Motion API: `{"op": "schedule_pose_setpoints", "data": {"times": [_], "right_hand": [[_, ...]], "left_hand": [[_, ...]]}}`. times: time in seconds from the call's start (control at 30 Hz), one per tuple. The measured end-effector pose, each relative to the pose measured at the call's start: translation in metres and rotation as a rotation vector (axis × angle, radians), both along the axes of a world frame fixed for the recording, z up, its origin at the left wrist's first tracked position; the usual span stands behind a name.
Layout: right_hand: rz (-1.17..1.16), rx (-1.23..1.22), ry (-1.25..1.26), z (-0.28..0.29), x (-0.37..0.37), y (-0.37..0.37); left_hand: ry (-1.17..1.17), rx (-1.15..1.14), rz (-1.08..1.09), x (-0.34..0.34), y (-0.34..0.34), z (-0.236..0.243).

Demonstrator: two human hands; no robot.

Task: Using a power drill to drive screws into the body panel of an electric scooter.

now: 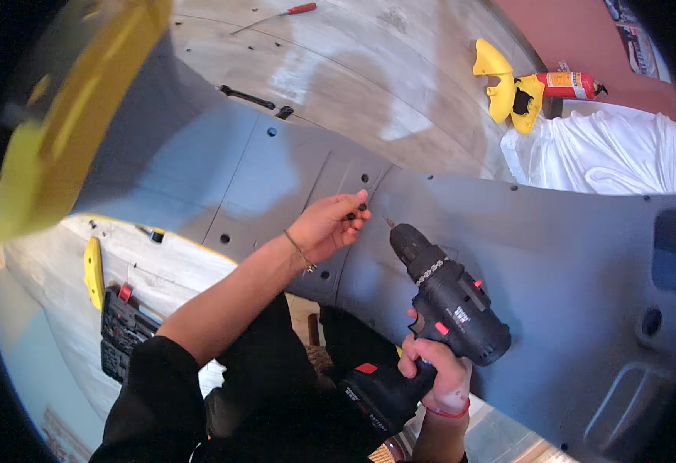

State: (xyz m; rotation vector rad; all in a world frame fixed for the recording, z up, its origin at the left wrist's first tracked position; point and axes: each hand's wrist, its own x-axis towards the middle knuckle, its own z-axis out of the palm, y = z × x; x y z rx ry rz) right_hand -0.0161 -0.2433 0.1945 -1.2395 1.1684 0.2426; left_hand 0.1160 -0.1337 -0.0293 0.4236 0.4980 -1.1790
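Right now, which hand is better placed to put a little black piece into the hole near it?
Probably the left hand: it holds the small black pieces, close to a round hole in the grey panel. The right hand is busy gripping the drill.

1 drill (461,309), 1 screwdriver (301,8) – 1 fire extinguisher (571,85), 1 tool case (116,336).

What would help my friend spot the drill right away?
Find the big gray panel. Over it, the right hand grips the cordless drill. Unlike the small black pieces in the left hand, it's large, pistol-shaped and trimmed with red.
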Motion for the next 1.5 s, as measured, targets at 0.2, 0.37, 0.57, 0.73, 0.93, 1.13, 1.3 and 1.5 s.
{"op": "schedule_pose_setpoints", "data": {"times": [0.2, 0.37, 0.57, 0.73, 0.93, 1.13, 1.3, 1.5], "right_hand": [[0.030, -0.044, 0.162, -0.032, 0.036, -0.018], [0.010, -0.022, 0.209, -0.044, 0.035, -0.016], [0.020, -0.002, 0.224, -0.053, 0.030, -0.014], [-0.005, 0.045, 0.219, -0.052, 0.027, -0.015], [-0.016, 0.024, 0.217, -0.053, 0.027, -0.012], [0.110, 0.002, 0.342, -0.049, 0.032, -0.015], [0.139, -0.015, 0.325, -0.048, 0.033, -0.019], [0.245, -0.009, 0.369, -0.051, 0.028, -0.027]], "left_hand": [[-0.010, -0.027, -0.074, 0.030, -0.038, -0.016], [0.091, -0.037, -0.096, 0.031, -0.042, -0.021], [0.201, -0.129, -0.055, 0.031, -0.039, -0.026], [0.280, -0.103, -0.042, 0.028, -0.041, -0.024], [0.234, -0.128, -0.033, 0.032, -0.040, -0.025], [0.119, -0.084, -0.069, 0.038, -0.040, -0.024], [0.113, -0.085, -0.099, 0.039, -0.041, -0.024], [0.092, -0.032, -0.119, 0.037, -0.042, -0.020]]}}
